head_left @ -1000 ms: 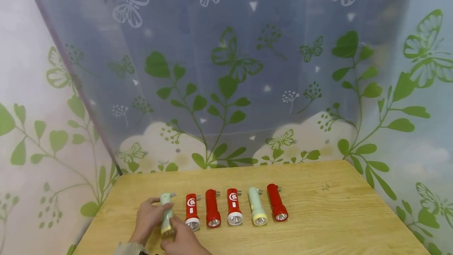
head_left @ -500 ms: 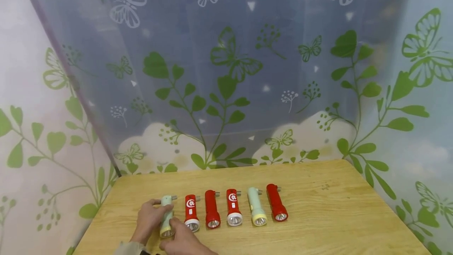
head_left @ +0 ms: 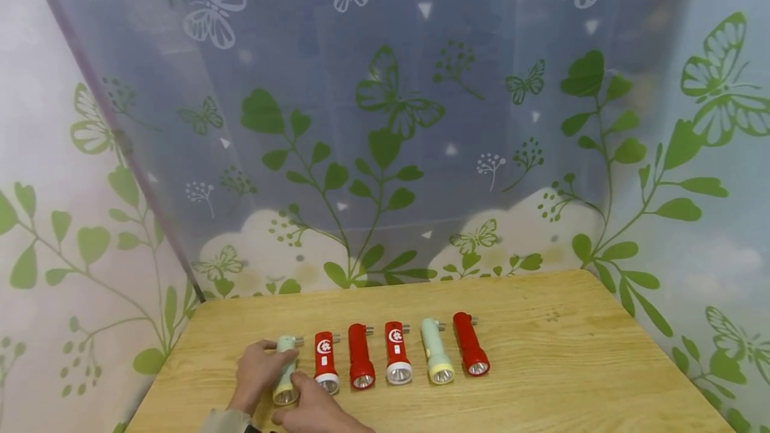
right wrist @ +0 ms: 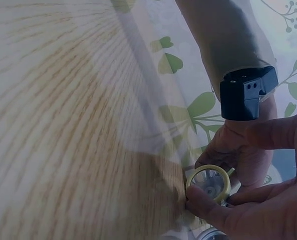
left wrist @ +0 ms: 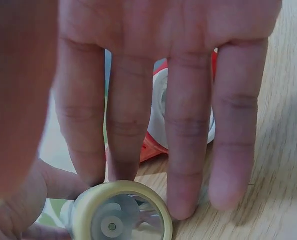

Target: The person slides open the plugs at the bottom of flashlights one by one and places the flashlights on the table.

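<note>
A pale green flashlight (head_left: 285, 371) with a yellow head lies at the left end of a row of flashlights. My left hand (head_left: 257, 371) holds its tail half, with a finger laid across the body. Near the yellow head, my right hand (head_left: 313, 406) pinches it from the right. Its round lens (left wrist: 121, 220) faces the camera in the left wrist view, below several long straight fingers. In the right wrist view the yellow rim (right wrist: 208, 182) sits between the fingertips of the nearer hand (right wrist: 268, 195), and the other hand grips behind it. Fingers partly cover the body.
Rightward stand a red flashlight with a white head (head_left: 325, 359), a plain red one (head_left: 361, 356), another red-and-white one (head_left: 397, 353), a second pale green one (head_left: 436, 351) and a last red one (head_left: 470, 345). A patterned curtain (head_left: 385, 152) hangs behind the wooden table (head_left: 571, 353).
The pale green flashlight's tail has shifted slightly right and toward me, with both hands on it. The rest of the row keeps its place; the head view has drifted a little.
</note>
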